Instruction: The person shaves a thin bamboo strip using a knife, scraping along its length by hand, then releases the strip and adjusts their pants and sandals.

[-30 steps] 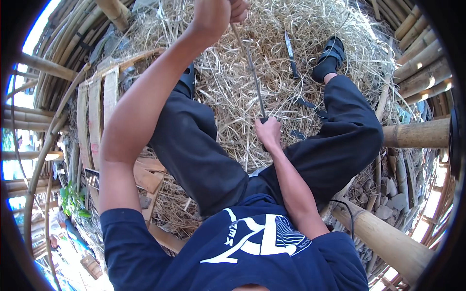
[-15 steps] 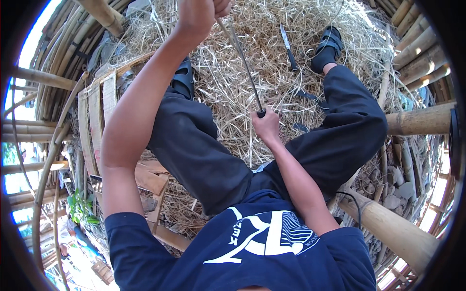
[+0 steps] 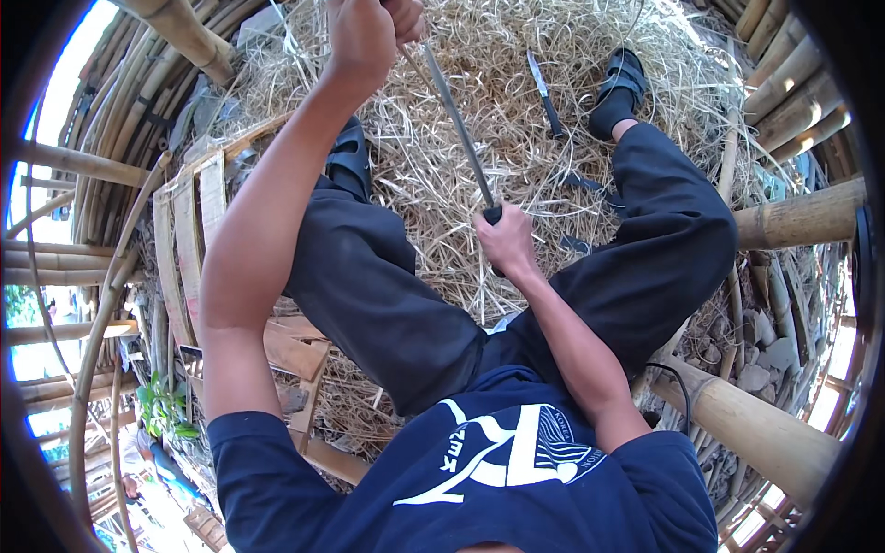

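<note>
In the head view, a long, straight grey metal blade (image 3: 458, 126) with a black handle (image 3: 493, 215) slants over pale shredded straw (image 3: 406, 152), the right hand (image 3: 507, 240) wrapped round the handle; the left hand (image 3: 364, 39) is fisted near the far end, contents unclear. Straw leaves room between two black-trousered legs (image 3: 387, 286); one black-handled knife (image 3: 545, 95) lies apart

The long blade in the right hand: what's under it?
Below the long blade, pale straw-like strips lie in a tangle. What lies beneath those strips is covered, so I can't tell. The right hand wraps the black handle, hiding most of it.
</note>
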Tool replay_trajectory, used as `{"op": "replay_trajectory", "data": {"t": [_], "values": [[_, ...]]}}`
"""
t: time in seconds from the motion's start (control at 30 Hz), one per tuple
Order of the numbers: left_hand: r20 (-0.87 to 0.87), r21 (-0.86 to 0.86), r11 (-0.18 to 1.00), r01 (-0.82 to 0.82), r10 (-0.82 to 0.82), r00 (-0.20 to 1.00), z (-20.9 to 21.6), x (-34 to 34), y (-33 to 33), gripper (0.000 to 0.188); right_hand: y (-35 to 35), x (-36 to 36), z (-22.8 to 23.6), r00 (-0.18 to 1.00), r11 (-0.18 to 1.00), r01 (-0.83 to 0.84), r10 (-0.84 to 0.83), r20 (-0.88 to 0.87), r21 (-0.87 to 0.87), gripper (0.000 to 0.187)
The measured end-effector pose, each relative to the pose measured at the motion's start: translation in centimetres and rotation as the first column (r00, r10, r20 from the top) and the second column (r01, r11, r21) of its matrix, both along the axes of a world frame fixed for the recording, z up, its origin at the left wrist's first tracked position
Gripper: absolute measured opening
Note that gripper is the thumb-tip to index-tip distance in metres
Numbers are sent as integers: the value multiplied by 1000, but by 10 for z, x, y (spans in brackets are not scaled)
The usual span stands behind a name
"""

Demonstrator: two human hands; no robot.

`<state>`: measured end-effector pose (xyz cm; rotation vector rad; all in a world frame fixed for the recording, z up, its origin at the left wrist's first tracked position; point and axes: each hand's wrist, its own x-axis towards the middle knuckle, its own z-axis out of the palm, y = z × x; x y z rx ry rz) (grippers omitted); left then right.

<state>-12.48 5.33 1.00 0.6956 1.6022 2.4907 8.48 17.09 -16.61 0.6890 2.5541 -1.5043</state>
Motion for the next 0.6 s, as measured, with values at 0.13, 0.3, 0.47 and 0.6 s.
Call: {"op": "replay_trajectory", "data": {"t": [0.13, 0.3, 0.47, 0.6], "values": [[39, 77, 997, 31, -34, 999, -2, -3, -3, 47, -12, 1, 4, 964, 997, -12, -7, -265, -72, 29], [39, 53, 975, -215, 213, 976, -4, -3, 5, 45, -18, 18, -41, 996, 979, 78, -83, -20, -190, 31], [93, 69, 955, -289, 282, 955, -11, -6, 0, 46, -15, 14, -25, 1000, 997, 27, -27, 11, -66, 32], [122, 113, 971, -211, 198, 973, -5, -2, -3, 45, -14, 3, 14, 993, 997, 13, -21, -119, -70, 29]]}}
